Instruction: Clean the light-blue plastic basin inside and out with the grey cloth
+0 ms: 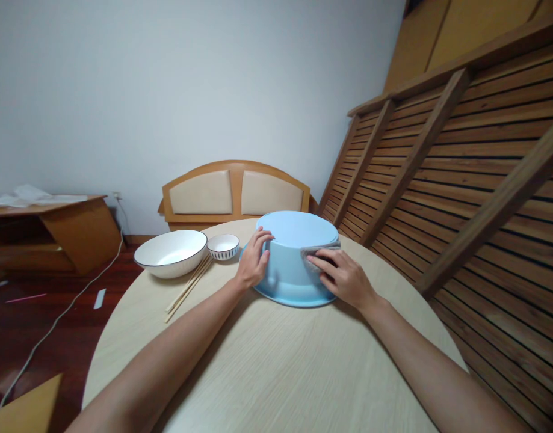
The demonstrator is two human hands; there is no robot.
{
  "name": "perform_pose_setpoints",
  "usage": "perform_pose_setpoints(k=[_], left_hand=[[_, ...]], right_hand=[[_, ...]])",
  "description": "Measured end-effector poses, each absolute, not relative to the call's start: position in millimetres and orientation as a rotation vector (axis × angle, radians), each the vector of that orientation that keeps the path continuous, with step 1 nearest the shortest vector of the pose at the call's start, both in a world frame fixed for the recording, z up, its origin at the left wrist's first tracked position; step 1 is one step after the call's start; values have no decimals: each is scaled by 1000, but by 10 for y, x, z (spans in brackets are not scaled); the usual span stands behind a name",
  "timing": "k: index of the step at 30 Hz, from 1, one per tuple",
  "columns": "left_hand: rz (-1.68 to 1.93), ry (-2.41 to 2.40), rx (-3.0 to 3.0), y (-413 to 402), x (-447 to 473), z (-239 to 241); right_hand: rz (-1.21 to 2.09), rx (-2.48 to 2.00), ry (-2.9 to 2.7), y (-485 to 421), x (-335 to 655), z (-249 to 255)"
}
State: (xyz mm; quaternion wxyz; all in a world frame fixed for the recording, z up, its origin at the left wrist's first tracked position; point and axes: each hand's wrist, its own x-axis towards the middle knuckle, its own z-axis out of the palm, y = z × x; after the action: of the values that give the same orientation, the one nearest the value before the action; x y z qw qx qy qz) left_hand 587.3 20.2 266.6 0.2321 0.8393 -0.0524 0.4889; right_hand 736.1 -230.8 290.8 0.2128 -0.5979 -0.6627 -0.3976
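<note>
A light blue plastic basin (285, 273) lies upside down on the round table, its flat bottom facing up. My left hand (254, 260) steadies it at the left, with the fingers bent over the edge of the bottom and the thumb against the wall. In my right hand (346, 276) is a grey cloth (310, 255), pressed to the basin's wall at the right, near the upper edge. The fingers lie over the cloth and hide part of it.
Left of the basin stand a small patterned bowl (223, 247) and a large white bowl (170, 255) with a dark rim. Wooden chopsticks (188, 288) lie beside them on the round table (294, 373). Slatted wooden boards (438, 174) lean at the right.
</note>
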Motion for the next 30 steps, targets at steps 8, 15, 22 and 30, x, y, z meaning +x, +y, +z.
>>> perform_pose_setpoints(k=[8,15,22,30], left_hand=[[1358,-155,2305,195,5878,2651],[1371,-155,2318,194,5864,2654],[1369,-175,2313,196,5867,2657],[1365,-167,2312,192,5868,2648]], right_hand=[[-1061,-1733,-2010,-2117,7042,2798],[-984,-1602,-2340,-2026,6921,2762],[-1102,-1684,-1644,-2275,7384,2883],[-1046,-1672,-1526,-2309,7505,2824]])
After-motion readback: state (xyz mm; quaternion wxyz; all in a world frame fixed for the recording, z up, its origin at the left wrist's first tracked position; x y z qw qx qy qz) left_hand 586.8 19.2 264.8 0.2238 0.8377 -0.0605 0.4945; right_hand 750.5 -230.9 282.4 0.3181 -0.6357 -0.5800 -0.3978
